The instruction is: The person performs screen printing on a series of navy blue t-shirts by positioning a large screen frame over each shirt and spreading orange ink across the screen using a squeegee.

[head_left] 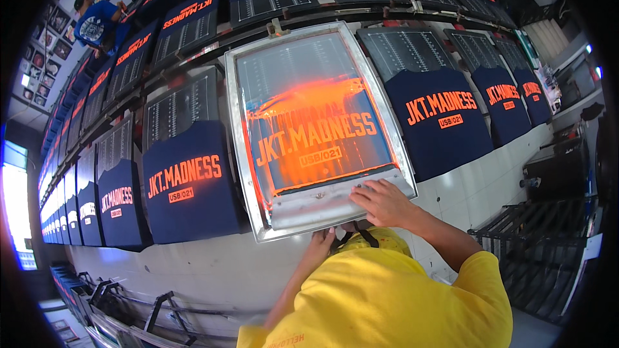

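A silk screen in a metal frame [242,174] lies over a print board in front of me, with orange ink [309,93] smeared across its mesh. At its near end sits a wide metal squeegee [309,206] with a dark blade edge. My right hand [385,202] is closed on the squeegee's right part, fingers bent over its top. Below the frame's near edge, my left hand [317,248] is closed at the rim; its fingertips are partly hidden. Orange lettering shows through the mesh on dark blue cloth.
Navy shirts [438,113] with orange print lie on boards to the right; another printed shirt [187,180] is close on the left. More boards [271,0] line the far side. A person in blue [100,22] stands far left. Black metal racks [535,251] stand at right.
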A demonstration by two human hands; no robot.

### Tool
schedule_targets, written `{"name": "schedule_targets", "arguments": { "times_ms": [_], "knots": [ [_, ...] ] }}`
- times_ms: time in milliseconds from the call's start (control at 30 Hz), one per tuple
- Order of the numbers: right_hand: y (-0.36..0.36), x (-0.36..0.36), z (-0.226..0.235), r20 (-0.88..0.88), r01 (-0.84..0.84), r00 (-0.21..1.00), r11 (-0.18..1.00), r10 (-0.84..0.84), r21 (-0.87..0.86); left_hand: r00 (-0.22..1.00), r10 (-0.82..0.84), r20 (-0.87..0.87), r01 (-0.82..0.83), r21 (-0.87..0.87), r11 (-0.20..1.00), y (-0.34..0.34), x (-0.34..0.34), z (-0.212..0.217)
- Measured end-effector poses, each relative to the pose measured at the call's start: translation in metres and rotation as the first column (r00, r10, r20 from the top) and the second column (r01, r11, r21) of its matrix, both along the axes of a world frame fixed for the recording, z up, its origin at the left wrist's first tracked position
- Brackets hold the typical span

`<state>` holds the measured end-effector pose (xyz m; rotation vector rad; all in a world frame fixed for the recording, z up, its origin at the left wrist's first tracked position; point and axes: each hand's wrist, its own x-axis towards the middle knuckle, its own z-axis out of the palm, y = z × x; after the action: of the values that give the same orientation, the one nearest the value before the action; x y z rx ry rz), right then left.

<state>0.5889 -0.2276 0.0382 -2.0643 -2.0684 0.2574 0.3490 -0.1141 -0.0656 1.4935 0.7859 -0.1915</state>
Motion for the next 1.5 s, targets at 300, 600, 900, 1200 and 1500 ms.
{"name": "schedule_targets", "arguments": {
  "times_ms": [300,600,900,1200,1500],
  "knots": [
    [0.033,0.008,-0.004,0.015,0.192,0.98,0.971,-0.196,0.141,0.978,0.053,0.201,-0.03,-0.113,0.993,-0.007,0.009,-0.015],
    [0.115,0.091,0.014,-0.039,0.267,0.963,0.934,-0.265,0.239,0.947,0.147,0.286,-0.159,0.019,0.987,-0.017,0.01,-0.003],
    [0.214,0.162,0.01,-0.007,0.226,0.974,0.967,-0.227,0.114,0.916,0.198,0.348,-0.185,-0.071,0.98,-0.025,0.007,-0.03],
    [0.235,0.173,0.003,0.064,0.182,0.981,0.982,-0.185,0.047,0.95,0.212,0.231,-0.172,-0.185,0.968,-0.023,0.002,-0.03],
    [0.205,0.142,0.018,-0.036,0.218,0.975,0.975,-0.22,-0.047,0.973,0.111,0.203,-0.084,-0.135,0.987,-0.009,0.005,0.004]
  ]
}}
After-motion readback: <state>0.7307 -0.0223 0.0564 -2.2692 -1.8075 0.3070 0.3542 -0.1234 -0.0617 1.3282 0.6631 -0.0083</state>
